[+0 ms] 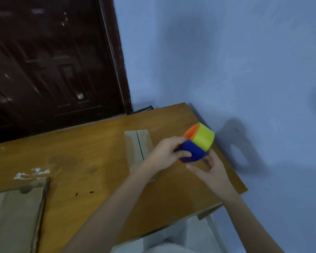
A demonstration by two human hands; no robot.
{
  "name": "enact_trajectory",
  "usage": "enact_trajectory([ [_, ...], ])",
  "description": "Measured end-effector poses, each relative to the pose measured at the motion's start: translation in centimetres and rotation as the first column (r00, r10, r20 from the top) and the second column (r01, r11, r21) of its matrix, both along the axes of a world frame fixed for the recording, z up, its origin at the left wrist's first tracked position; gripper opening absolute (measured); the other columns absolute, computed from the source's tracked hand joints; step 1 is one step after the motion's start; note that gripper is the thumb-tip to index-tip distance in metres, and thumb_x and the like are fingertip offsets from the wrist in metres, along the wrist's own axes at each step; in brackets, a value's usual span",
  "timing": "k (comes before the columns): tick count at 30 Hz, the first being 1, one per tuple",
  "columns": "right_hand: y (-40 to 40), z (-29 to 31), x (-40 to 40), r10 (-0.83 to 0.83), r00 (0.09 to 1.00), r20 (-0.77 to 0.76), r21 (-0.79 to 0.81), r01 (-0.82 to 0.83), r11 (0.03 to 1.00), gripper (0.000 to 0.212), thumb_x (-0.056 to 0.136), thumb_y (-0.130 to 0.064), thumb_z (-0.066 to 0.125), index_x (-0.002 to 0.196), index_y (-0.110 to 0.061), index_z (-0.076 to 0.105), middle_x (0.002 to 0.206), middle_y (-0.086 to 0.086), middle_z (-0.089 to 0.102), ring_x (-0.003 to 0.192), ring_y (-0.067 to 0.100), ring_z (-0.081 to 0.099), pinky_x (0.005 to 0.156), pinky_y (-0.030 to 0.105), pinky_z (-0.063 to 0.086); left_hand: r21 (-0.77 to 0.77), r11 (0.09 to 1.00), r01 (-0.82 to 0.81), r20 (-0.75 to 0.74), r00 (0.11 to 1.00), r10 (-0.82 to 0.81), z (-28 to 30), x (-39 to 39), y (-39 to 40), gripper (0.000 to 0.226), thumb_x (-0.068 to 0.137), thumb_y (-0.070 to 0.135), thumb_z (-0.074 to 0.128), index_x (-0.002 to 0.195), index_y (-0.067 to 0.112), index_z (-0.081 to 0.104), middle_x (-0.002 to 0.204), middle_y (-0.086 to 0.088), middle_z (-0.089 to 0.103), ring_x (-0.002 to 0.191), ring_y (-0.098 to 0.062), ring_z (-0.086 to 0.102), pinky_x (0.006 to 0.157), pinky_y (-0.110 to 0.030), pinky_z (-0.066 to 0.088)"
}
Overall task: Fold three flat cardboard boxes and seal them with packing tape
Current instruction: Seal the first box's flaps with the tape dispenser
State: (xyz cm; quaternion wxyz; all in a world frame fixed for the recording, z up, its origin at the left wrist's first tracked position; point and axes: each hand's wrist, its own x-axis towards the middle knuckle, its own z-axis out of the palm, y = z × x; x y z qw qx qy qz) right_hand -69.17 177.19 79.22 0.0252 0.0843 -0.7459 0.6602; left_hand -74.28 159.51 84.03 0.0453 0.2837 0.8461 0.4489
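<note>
A tape dispenser (199, 143) with a yellow roll, an orange core and a blue guard is held above the right part of the wooden table (91, 161). My left hand (167, 155) grips its blue guard from the left. Just below the dispenser my right hand (211, 170) has its fingers spread, the fingertips at the dispenser's lower edge. A small folded cardboard box (138, 148) lies on the table behind my left hand, with a slit between its top flaps. Flat cardboard (13, 216) lies at the table's near left corner.
A dark wooden door (49, 57) stands behind the table on the left. A blue wall (235, 61) runs along the table's right side. White marks (32, 173) and dark stains mark the tabletop.
</note>
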Motion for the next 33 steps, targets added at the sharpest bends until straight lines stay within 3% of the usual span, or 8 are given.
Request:
enact_trajectory([
  [3,-1.7,1.0,-0.6,-0.101,0.981,-0.165,0.137,0.124,0.983,0.071,0.074,-0.042,0.078,0.130,-0.053,0.036,0.126,-0.029,0.052,0.117,-0.003,0.051,0.091,0.011,0.043,0.184,0.980,-0.070,0.171,0.985,0.038,1.3,-0.4,-0.7,0.013,0.087,0.016,0.066,0.097,0.010,0.064,0.096,0.002,0.052,0.091,-0.013,0.055,0.086,-0.029,0.047],
  [7,-3.4,1.4,-1.4,-0.108,0.951,-0.289,0.166,0.161,0.973,0.089,0.079,-0.024,0.077,0.133,-0.065,0.019,0.125,-0.039,0.045,0.112,-0.010,0.052,0.081,0.011,0.049,0.216,0.965,-0.148,0.334,0.940,0.069,2.4,-0.7,-1.6,0.008,0.091,0.024,0.060,0.098,0.027,0.063,0.114,-0.010,0.057,0.107,-0.022,0.056,0.096,-0.035,0.045],
  [13,-3.5,2.1,-2.5,0.314,0.879,-0.357,0.506,-0.100,0.857,0.062,0.083,-0.047,0.062,0.136,-0.050,0.032,0.126,-0.012,0.051,0.099,0.001,0.059,0.080,0.016,0.051,0.262,0.929,-0.262,0.604,0.795,0.054,3.3,-0.9,-3.9,0.034,0.096,0.033,0.051,0.112,0.007,0.065,0.105,-0.006,0.070,0.095,-0.015,0.066,0.081,-0.023,0.054],
  [17,-4.1,2.4,-2.6,0.349,0.867,-0.356,0.583,-0.086,0.808,0.060,0.079,-0.047,0.067,0.132,-0.036,0.042,0.125,0.004,0.056,0.091,0.012,0.062,0.077,0.024,0.052,0.251,0.927,-0.279,0.683,0.729,0.034,3.8,-1.2,-4.4,0.037,0.094,0.035,0.055,0.112,0.005,0.066,0.108,-0.008,0.070,0.096,-0.017,0.066,0.084,-0.028,0.053],
  [22,-4.8,2.3,-2.6,0.261,0.908,-0.327,0.347,-0.142,0.927,0.057,0.076,-0.023,0.076,0.125,-0.036,0.050,0.113,-0.012,0.063,0.097,0.004,0.062,0.081,0.022,0.053,0.264,0.904,-0.336,0.738,0.674,0.035,4.0,-0.9,-3.8,0.035,0.092,0.039,0.055,0.113,0.013,0.064,0.115,-0.003,0.068,0.106,-0.015,0.062,0.091,-0.028,0.049],
  [26,-5.4,2.0,-2.1,0.067,0.975,-0.211,-0.007,-0.070,0.998,0.054,0.074,-0.016,0.078,0.119,-0.037,0.055,0.113,-0.023,0.060,0.102,0.007,0.062,0.078,0.021,0.053,0.224,0.820,-0.527,0.650,0.708,0.276,3.2,0.1,-5.7,0.033,0.092,0.051,0.047,0.109,0.026,0.061,0.129,0.004,0.055,0.123,-0.014,0.049,0.104,-0.033,0.038],
  [31,-5.9,2.3,-2.0,-0.106,0.980,-0.166,-0.285,0.055,0.957,0.054,0.072,-0.016,0.076,0.119,-0.026,0.051,0.117,-0.006,0.054,0.099,0.011,0.061,0.074,0.022,0.053,0.190,0.715,-0.673,0.829,0.500,0.250,-0.1,4.4,-7.2,0.048,0.091,0.053,0.042,0.118,0.015,0.056,0.114,-0.005,0.063,0.099,-0.016,0.063,0.073,-0.027,0.051],
  [33,-6.1,2.3,-2.0,-0.088,0.983,-0.162,-0.302,0.035,0.953,0.062,0.071,-0.014,0.076,0.125,-0.020,0.046,0.121,-0.002,0.053,0.104,0.012,0.060,0.077,0.024,0.053,0.209,0.695,-0.688,0.898,0.417,0.142,-1.4,5.9,-6.5,0.052,0.089,0.057,0.042,0.113,0.013,0.056,0.113,-0.011,0.064,0.100,-0.023,0.064,0.075,-0.033,0.054],
])
